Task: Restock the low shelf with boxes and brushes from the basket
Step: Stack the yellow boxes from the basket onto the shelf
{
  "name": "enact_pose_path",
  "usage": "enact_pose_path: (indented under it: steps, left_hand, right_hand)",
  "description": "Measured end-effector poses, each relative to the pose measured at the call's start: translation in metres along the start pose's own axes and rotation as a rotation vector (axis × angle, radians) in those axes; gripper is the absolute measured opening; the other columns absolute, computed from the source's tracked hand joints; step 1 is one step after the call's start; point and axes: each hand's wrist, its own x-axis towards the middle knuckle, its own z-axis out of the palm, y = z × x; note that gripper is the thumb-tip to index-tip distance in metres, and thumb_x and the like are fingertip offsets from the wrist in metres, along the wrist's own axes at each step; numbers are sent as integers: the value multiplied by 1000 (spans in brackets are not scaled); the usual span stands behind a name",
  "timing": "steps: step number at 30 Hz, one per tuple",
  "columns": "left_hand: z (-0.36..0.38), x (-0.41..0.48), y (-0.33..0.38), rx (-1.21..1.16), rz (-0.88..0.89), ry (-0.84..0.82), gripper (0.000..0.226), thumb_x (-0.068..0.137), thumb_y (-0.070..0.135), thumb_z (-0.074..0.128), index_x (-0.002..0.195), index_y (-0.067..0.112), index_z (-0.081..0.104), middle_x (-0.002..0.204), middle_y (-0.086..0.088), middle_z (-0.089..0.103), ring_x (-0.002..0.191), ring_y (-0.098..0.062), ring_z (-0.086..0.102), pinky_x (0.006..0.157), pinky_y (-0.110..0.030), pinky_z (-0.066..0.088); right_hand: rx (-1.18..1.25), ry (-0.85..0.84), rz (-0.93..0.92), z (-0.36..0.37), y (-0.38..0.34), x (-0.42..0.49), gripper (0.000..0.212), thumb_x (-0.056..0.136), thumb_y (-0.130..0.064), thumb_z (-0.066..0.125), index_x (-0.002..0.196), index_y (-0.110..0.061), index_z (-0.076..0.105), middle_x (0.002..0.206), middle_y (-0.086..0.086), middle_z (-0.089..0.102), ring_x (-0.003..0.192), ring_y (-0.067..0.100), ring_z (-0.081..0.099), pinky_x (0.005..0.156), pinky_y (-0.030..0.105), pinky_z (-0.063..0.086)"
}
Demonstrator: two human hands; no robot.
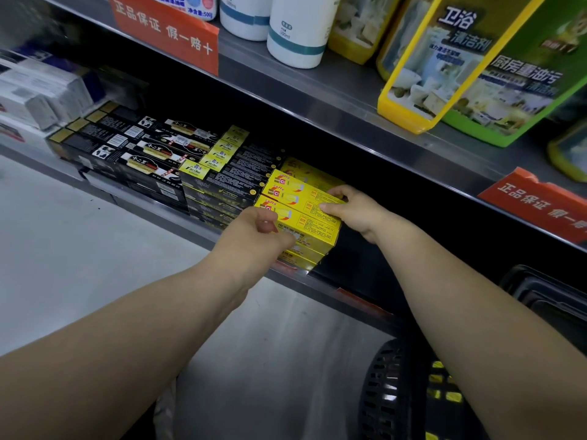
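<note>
head view: left grip, right grip clasp yellow box on low shelf; pale floor.

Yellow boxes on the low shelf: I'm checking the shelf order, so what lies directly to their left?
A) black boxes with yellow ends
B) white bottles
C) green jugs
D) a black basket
A: the black boxes with yellow ends lie stacked right beside the yellow boxes on their left, while the left hand and right hand hold the yellow boxes.
</note>
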Motion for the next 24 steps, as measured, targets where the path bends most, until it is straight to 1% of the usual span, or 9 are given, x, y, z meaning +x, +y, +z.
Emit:
enact_pose_path:
  steps: [5, 7, 10, 11, 14, 16, 18, 20, 24]
  left_hand:
    - [11, -18, 16, -16, 36, -25, 37, 83, 7, 62, 118, 15, 53, 112, -8, 56, 76, -5, 50, 38, -2, 37]
    - [20, -29, 23, 7, 62, -67, 35, 83, 9, 62, 116, 17, 54, 108, -2, 59, 78, -5, 52, 44, -4, 40]
    - [40, -47, 29, 65, 134, -158, 30, 83, 11, 63, 111, 19, 56, 103, 1, 63, 82, -9, 57, 71, -15, 48]
    - [47, -55, 30, 102, 167, -194, 28, 83, 12, 64, 109, 20, 57, 101, 2, 63, 81, -9, 58, 73, -17, 48]
    - [72, -78, 35, 192, 307, -321, 20, 82, 11, 64, 100, 18, 60, 92, 3, 65, 70, -3, 57, 59, -8, 44]
    - [94, -96, 39, 229, 412, -424, 15, 81, 10, 65, 93, 19, 60, 89, 2, 65, 66, -2, 55, 60, -10, 45]
    - [121, -113, 43, 241, 460, -554, 14, 81, 12, 65, 88, 23, 60, 85, 4, 65, 67, 0, 57, 64, -11, 46]
    - [146, -127, 44, 237, 417, -670, 13, 82, 15, 66, 85, 26, 61, 86, 4, 67, 75, -5, 62, 71, -18, 50]
    - [182, -141, 33, 314, 372, -754, 9, 84, 17, 65, 91, 23, 64, 95, -2, 68, 91, -18, 65, 84, -31, 51]
  right_hand:
    - [-85, 88, -34, -7, -10, -16, 42, 90, -25, 62, 128, -14, 49, 110, 1, 47, 99, 13, 48, 85, 23, 38]
    - [-53, 142, -47, -17, -19, -33, 37, 89, -25, 63, 123, -13, 54, 107, 3, 51, 98, 15, 49, 83, 25, 40]
    - [68, 147, -118, -41, -24, -78, 20, 88, -20, 64, 107, -14, 62, 104, 3, 58, 96, 12, 51, 85, 27, 45]
    - [95, 136, -149, -50, -21, -98, 13, 88, -17, 63, 101, -16, 63, 102, 2, 60, 95, 11, 53, 84, 26, 46]
    - [129, 75, -227, -82, -1, -161, 11, 88, -13, 62, 89, -24, 63, 93, -4, 65, 85, 7, 60, 77, 21, 50]
    - [163, 58, -238, -104, 21, -199, 15, 88, -9, 62, 88, -24, 63, 85, -6, 69, 78, 6, 63, 72, 19, 50]
    - [193, 92, -192, -124, 53, -231, 14, 87, -7, 62, 89, -21, 64, 79, -7, 70, 76, 6, 64, 70, 19, 49]
    - [229, 150, -104, -138, 91, -255, 14, 87, -4, 61, 89, -18, 64, 76, -6, 69, 74, 8, 62, 71, 23, 47]
    - [189, 310, 143, -151, 177, -283, 13, 88, -5, 60, 86, -17, 64, 81, 2, 67, 77, 16, 60, 71, 29, 48]
